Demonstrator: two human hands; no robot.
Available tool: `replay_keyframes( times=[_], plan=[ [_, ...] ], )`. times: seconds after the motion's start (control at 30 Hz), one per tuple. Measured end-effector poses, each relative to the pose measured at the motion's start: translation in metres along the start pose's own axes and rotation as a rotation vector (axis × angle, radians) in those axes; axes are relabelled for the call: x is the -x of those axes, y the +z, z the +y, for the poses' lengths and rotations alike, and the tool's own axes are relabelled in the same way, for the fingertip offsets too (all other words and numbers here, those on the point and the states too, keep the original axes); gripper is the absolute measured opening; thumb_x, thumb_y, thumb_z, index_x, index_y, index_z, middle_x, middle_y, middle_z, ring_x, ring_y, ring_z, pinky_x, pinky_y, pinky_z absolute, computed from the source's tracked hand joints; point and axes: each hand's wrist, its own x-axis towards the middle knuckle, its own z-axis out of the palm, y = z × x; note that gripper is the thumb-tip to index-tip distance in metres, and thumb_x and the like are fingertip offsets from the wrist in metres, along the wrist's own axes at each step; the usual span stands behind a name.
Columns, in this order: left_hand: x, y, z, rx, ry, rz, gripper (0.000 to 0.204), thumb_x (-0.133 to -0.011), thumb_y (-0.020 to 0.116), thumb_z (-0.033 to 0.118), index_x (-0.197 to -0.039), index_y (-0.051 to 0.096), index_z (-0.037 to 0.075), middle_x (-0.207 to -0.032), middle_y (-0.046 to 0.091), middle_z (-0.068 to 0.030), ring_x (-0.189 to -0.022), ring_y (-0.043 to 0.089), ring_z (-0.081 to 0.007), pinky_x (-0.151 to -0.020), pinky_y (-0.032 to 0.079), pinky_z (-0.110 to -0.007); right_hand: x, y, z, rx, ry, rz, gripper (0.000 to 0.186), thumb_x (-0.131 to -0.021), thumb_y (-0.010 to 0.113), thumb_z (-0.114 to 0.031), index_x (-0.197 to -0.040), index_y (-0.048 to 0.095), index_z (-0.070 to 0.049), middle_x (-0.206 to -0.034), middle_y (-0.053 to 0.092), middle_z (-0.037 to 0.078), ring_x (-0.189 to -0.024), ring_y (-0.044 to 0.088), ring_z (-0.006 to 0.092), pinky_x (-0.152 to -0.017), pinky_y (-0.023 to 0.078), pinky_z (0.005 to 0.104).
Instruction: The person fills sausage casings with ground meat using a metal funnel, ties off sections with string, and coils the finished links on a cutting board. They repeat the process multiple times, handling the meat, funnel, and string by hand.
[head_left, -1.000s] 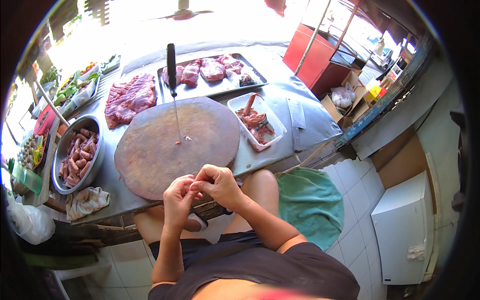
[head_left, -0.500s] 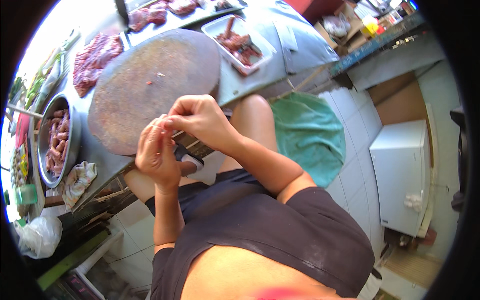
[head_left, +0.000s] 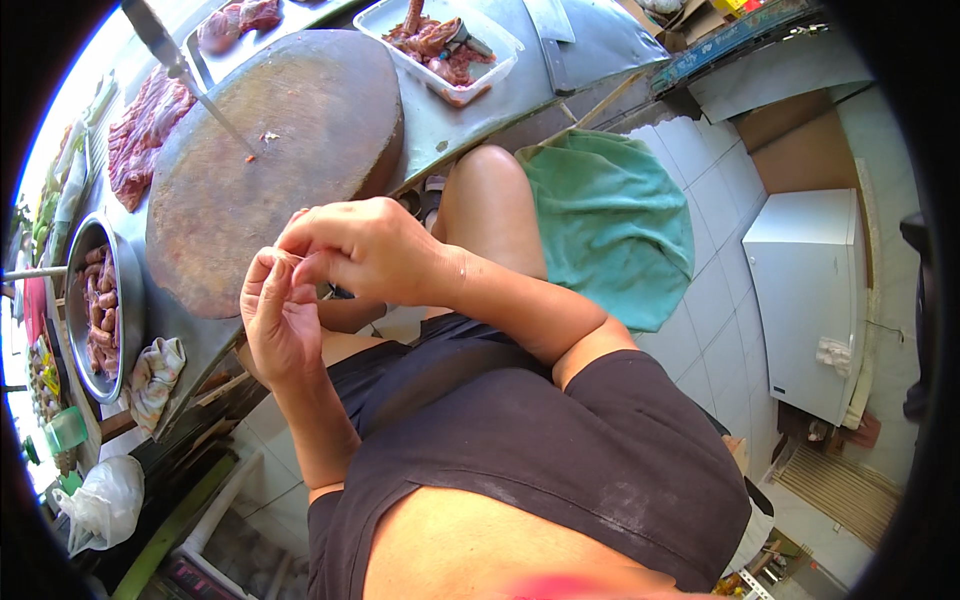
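My left hand [head_left: 280, 320] and my right hand [head_left: 375, 250] meet in front of the near edge of a round wooden chopping board [head_left: 305, 130], their fingertips pinched together; whatever is between them is too small or hidden to make out. A dark-handled knife [head_left: 160, 40] stands upright, its tip in the board among small meat scraps. A slab of raw meat [head_left: 145, 140] lies left of the board, and a steel bowl [head_left: 130, 285] of sausage-like pieces sits below that. A clear container [head_left: 505, 60] holds meat pieces beyond the board, beside a cleaver [head_left: 550, 35] on the metal table.
A green cloth [head_left: 610, 230] drapes beside my bare leg [head_left: 485, 200]. A white cabinet [head_left: 800, 290] stands on the tiled floor at right. A patterned rag [head_left: 155, 380] lies on the table's near left edge, above a white plastic bag [head_left: 105, 505]. Meat pieces lie on a tray at top.
The view has tipped downward, showing more of my body and floor. My hands have shifted up and left in the picture, still joined at the fingertips.
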Motion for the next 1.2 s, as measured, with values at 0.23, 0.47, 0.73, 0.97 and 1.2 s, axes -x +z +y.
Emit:
replay_keyframes(
  times=[0.23, 0.47, 0.73, 0.97, 1.2],
  plan=[
    [-0.004, 0.028, -0.017, -0.726, 0.485, 0.124, 0.03, -0.102, 0.062, 0.016, -0.123, 0.061, -0.005, -0.148, 0.047, -0.0314, -0.14, 0.047, -0.0383, -0.115, 0.04, -0.047, 0.0, -0.001, -0.003, 0.14, 0.023, 0.094, 0.014, -0.087, 0.075, -0.01, -0.089, 0.064, -0.002, -0.082, 0.069, 0.013, -0.069, 0.068, 0.0321, -0.061, 0.055, 0.0376],
    [-0.008, 0.005, 0.007, -1.308, 1.066, 0.222, 0.069, -0.106, 0.055, 0.035, -0.155, 0.029, -0.007, -0.16, 0.032, -0.0261, -0.147, 0.036, -0.0423, -0.119, 0.033, -0.053, 0.017, -0.061, 0.05, 0.388, 0.234, 0.074, 0.008, -0.086, 0.072, -0.01, -0.086, 0.068, -0.002, -0.088, 0.066, 0.018, -0.085, 0.066, 0.0372, -0.078, 0.053, 0.0447],
    [0.0, -0.043, 0.012, -1.506, 0.651, 0.384, 0.08, -0.108, 0.05, 0.033, -0.162, -0.001, 0.001, -0.152, 0.047, -0.0193, -0.141, 0.048, -0.0277, -0.118, 0.03, -0.039, 0.139, -0.205, 0.191, 1.136, 0.564, 0.405, 0.03, -0.083, 0.077, -0.012, -0.11, 0.072, 0.001, -0.106, 0.072, 0.021, -0.105, 0.065, 0.0397, -0.094, 0.051, 0.0466],
    [0.028, -0.049, -0.018, -1.365, 0.469, 0.211, 0.081, -0.106, 0.056, 0.028, -0.16, 0.006, -0.005, -0.134, 0.06, -0.0271, -0.117, 0.066, -0.034, -0.1, 0.051, -0.039, 0.219, -0.208, 0.274, 0.78, 0.93, 0.311, 0.078, -0.085, 0.077, -0.037, -0.143, 0.049, 0.007, -0.136, 0.058, 0.031, -0.127, 0.056, 0.0414, -0.109, 0.043, 0.0452],
    [0.024, -0.027, -0.037, -1.299, 0.472, -0.158, 0.089, -0.103, 0.06, 0.03, -0.161, 0.0, -0.003, -0.135, 0.06, -0.0273, -0.124, 0.062, -0.0395, -0.109, 0.044, -0.045, 0.229, -0.252, 0.261, 0.585, 1.015, 0.439, 0.032, -0.094, 0.071, -0.011, -0.123, 0.069, 0.003, -0.102, 0.073, 0.01, -0.095, 0.068, 0.021, -0.089, 0.052, 0.0297]
  ],
)
